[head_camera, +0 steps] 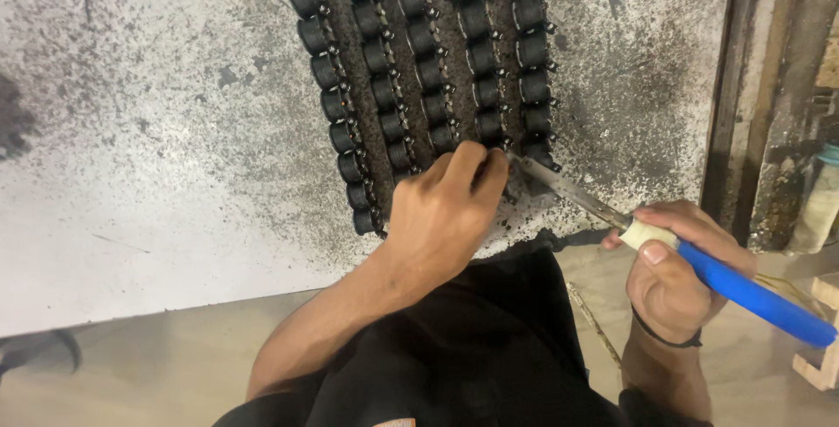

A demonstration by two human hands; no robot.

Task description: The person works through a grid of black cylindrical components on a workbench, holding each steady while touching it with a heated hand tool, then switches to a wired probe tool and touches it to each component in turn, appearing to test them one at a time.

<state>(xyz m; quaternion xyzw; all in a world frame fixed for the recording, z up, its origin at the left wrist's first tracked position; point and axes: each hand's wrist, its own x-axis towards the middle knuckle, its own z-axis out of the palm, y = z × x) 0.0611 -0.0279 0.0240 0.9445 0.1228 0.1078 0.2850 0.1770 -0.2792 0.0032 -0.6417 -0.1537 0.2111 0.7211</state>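
Gripping blue-handled soldering iron (699,274), right hand (677,274) wraps fingers around grip, metal tip reaching bottom of rows of small black cylindrical components (419,69) laid on speckled grey-white surface (157,130). Left hand (446,208), fingers curled, pinches lowest components beside tip. Hands near, apart.

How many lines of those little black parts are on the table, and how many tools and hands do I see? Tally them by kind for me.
Lines of black round parts: 5
Blue-handled tool: 1
Hands, left hand and right hand: 2
Total: 8
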